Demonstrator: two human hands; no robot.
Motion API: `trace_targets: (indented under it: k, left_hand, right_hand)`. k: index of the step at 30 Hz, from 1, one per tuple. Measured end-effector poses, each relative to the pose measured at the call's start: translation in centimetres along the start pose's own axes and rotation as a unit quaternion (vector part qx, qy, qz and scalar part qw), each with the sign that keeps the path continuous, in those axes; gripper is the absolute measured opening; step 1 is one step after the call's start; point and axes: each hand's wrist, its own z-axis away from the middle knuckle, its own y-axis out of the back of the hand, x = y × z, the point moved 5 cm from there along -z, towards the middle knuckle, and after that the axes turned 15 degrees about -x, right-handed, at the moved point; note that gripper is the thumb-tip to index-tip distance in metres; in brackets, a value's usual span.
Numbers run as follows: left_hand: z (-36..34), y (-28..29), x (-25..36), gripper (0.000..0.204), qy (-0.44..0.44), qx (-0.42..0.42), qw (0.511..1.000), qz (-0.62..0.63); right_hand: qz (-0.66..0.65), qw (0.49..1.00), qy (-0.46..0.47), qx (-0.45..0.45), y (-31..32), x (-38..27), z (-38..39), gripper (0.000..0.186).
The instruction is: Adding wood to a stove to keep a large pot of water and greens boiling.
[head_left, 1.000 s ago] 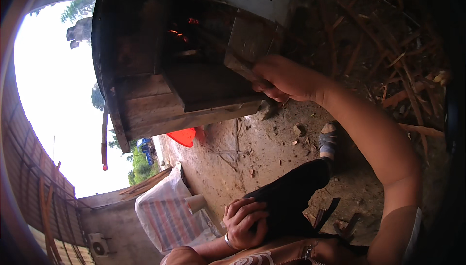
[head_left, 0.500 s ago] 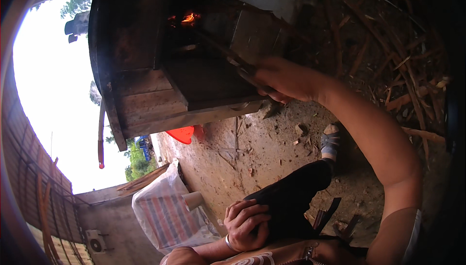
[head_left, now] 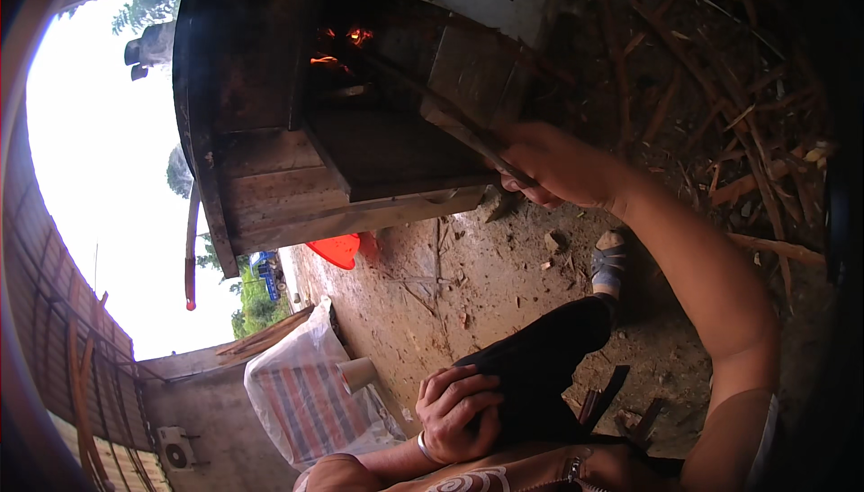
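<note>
My right hand (head_left: 558, 168) is closed around a long dark stick (head_left: 468, 123). The stick's far end reaches into the dark mouth of a wood-burning stove (head_left: 270, 190), where glowing embers (head_left: 358, 36) and a small flame (head_left: 331, 63) show. Shadow hides the exact tip, and I cannot tell whether the stick is wood or metal. My left hand (head_left: 459, 411), with a silver bangle at the wrist, lies against my dark-trousered knee (head_left: 549, 348). Its fingers are curled in, and nothing shows in them.
Sticks and branches (head_left: 747, 132) lie heaped at the right. A red plastic basin (head_left: 335, 251) stands on the dirt floor beyond the stove. A striped cloth under clear plastic (head_left: 306, 402) is at the lower left. Dark wood pieces (head_left: 603, 397) lie beside my leg.
My right hand has drawn back slightly, right and down, with the stick. More orange glow shows in the stove. My left hand stays on the knee.
</note>
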Motion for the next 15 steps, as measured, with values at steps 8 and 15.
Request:
trace_targets:
  k: [8, 15]
  left_hand:
    - [0.0, 0.1, -0.1, 0.017, 0.002, 0.011, 1.000, 0.004]
    - [0.2, 0.2, -0.3, 0.017, 0.004, 0.010, 1.000, 0.010]
  right_hand:
    - [-0.162, 0.986, 0.045, 0.018, -2.5, 0.7, 2.4, 0.027]
    - [-0.341, 0.929, 0.140, 0.029, -4.3, 0.1, -0.4, 0.030]
